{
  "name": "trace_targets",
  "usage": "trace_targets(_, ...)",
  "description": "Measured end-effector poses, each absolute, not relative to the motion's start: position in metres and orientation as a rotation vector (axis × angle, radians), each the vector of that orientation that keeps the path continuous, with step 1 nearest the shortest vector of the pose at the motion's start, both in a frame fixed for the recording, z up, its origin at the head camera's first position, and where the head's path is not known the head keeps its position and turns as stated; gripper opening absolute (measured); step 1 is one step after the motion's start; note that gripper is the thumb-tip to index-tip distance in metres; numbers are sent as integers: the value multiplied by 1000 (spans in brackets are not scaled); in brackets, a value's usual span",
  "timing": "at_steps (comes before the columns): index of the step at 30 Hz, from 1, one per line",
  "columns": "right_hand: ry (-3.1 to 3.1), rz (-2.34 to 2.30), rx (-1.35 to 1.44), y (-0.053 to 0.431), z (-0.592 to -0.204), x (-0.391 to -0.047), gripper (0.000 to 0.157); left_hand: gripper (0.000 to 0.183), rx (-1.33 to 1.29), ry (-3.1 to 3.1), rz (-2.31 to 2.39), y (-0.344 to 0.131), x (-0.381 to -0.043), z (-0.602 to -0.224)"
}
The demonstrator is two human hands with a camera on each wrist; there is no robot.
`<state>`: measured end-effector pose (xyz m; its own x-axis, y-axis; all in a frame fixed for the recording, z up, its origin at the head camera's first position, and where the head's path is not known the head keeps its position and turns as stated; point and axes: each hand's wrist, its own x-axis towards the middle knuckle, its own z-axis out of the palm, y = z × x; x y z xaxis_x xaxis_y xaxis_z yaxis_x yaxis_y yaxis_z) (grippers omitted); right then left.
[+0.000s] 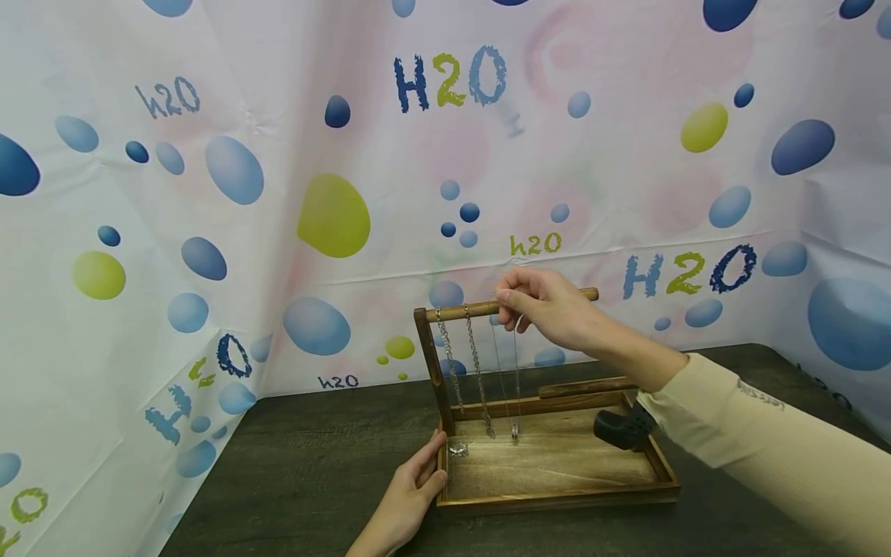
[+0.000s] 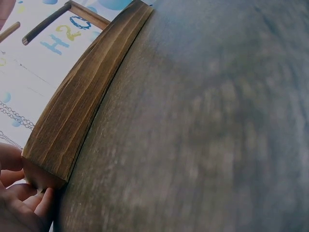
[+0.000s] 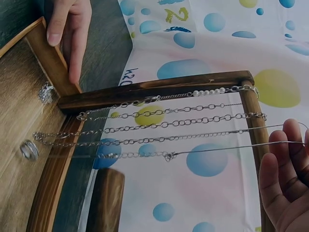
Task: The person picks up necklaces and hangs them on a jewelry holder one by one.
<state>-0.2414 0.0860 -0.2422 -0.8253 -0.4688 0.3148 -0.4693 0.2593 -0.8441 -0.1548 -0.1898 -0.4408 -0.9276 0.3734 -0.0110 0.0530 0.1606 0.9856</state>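
My right hand is raised at the top rod of a wooden jewelry stand, pinching a thin silver necklace. The necklace hangs down in two strands, with a ring-shaped pendant low over the tray. Left of this hand, two thicker chain necklaces hang from the rod; one shows a row of pearls in the right wrist view. Down at the tray's left end, my left hand grips the wooden tray, thumb by the rim and fingers along the outer side.
A small silver jewelry piece lies in the tray's left corner. The upright post carries the top rod, whose right end is free. A lower wooden rod runs along the back. Dark tabletop surrounds the stand, with a printed curtain behind.
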Motion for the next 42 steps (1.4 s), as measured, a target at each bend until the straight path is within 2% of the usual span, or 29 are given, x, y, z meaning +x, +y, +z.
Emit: trace_targets(42, -2489, 1517, 774, 163, -248, -234, 27, 57, 384, 2189, 1818, -190, -158, -442)
